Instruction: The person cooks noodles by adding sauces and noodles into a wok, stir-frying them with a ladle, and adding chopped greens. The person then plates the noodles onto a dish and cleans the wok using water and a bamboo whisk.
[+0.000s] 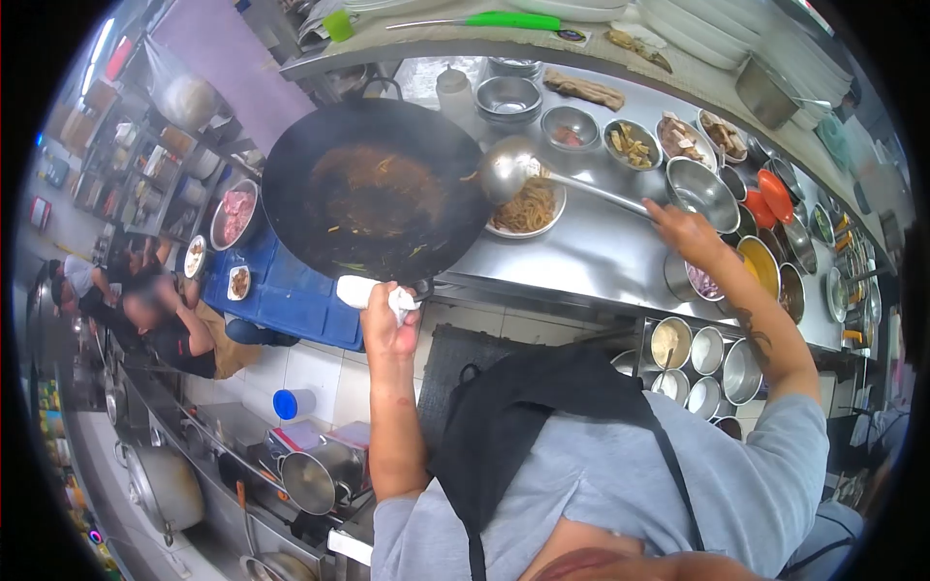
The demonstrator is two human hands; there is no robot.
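Note:
My left hand [390,327] is closed around the handle of a big black wok [291,208], with a folded white cloth [356,290] between palm and metal. The wok is tilted, and its inside shows brown residue and a few scraps of food. In my right hand [690,234] is the long handle of a steel ladle [509,167]. Its bowl hangs beside the wok's right rim, over a plate of brown noodles [528,208]. The ladle bowl hides part of the noodles, so I cannot tell whether it touches them.
Steel bowls of ingredients [632,145] line the counter behind the noodles. A shelf [446,36] with plates runs above. Left of the wok, a bowl of raw meat [234,215] stands near a blue surface [291,308]. Two people [170,324] are at the far left.

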